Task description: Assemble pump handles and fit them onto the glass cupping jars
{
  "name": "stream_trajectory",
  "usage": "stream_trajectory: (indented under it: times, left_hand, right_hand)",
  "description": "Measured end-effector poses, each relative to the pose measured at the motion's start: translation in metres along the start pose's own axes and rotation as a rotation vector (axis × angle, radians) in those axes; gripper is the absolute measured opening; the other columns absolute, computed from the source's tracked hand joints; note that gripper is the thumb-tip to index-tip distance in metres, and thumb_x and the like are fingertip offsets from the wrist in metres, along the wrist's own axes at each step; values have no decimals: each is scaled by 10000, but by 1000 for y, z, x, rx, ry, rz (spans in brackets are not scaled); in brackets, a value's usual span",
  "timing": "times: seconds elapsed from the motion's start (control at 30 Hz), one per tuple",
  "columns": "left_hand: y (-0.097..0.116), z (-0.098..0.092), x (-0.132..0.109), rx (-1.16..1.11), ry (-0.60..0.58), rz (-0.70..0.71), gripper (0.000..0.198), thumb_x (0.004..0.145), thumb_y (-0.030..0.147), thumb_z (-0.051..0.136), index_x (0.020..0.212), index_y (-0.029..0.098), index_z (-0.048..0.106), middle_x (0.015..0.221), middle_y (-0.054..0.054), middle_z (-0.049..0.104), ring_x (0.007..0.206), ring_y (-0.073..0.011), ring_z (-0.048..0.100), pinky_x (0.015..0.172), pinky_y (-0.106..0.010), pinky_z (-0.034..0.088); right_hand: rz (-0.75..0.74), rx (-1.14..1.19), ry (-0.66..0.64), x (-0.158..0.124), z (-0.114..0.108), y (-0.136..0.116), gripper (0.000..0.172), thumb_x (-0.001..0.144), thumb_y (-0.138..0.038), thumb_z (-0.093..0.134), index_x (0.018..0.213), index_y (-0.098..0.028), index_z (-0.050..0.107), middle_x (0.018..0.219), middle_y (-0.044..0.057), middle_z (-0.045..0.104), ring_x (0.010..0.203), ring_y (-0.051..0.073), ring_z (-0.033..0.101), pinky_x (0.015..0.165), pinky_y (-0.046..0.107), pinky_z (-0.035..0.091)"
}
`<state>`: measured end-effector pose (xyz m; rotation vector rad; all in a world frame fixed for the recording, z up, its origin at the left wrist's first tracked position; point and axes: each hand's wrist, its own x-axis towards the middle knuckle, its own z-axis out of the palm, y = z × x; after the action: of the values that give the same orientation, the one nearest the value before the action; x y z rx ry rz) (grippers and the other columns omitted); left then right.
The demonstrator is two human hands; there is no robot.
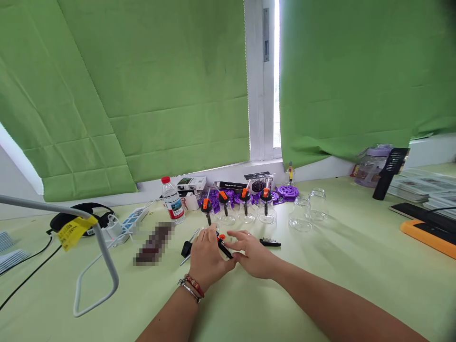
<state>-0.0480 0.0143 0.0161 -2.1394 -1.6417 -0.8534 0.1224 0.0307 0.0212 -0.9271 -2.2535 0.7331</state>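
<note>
Above the table, a slim black plastic piece lies between my two hands, an orange bit showing near its far end. My left hand has its fingers and thumb closed around the near side of it. From the other side, my right hand pinches it with bent fingers. The hands hide much of the piece. Left of them lie a black cap-like part and a thin metal rod. A black part with a spring rests to the right. Behind stand several glass jars with black-and-orange tops.
Two glass jars without tops stand to the right. Purple plastic parts, boxes and a water bottle line the back. A bent grey metal bar crosses the left foreground, near a power strip. An orange-black item sits far right.
</note>
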Motion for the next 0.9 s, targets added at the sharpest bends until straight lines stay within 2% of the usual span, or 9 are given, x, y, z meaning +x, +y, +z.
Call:
stream_trajectory:
  times: [0.17, 0.47, 0.73, 0.9]
  left_hand:
    - [-1, 5, 0, 1, -32, 16, 749, 587, 462, 663, 1216, 150, 400, 1004, -123, 607, 934, -317, 586, 779, -415, 449]
    - [-1, 12, 0, 34, -89, 4, 795, 553, 492, 678, 1205, 103, 439, 1024, -150, 617, 962, -324, 583, 799, -415, 461]
    - [4, 14, 0, -6, -155, -9, 790, 555, 469, 671, 1220, 114, 434, 1036, -153, 613, 980, -334, 574, 829, -433, 442]
    - [4, 15, 1, -12, -186, -45, 773, 552, 456, 658, 1217, 128, 439, 1032, -138, 623, 976, -320, 580, 813, -404, 449]
  right_hand:
    - [26, -4, -2, 3, 3, 10, 463, 801, -114, 501, 1226, -251, 626, 1398, 80, 473, 1287, 289, 397, 1067, 482, 313]
    - [-50, -60, -33, 6, 5, 21, 418, 802, -93, 489, 1135, -250, 687, 1253, 94, 562, 1160, 271, 481, 996, 429, 377]
    - [-27, -47, 6, 10, 10, 28, 371, 781, -92, 525, 1067, -227, 719, 1075, 91, 610, 1053, 244, 541, 952, 373, 405]
    - [21, -2, -45, 12, 11, 32, 357, 792, -84, 516, 1049, -219, 725, 1023, 72, 616, 960, 191, 589, 894, 299, 446]
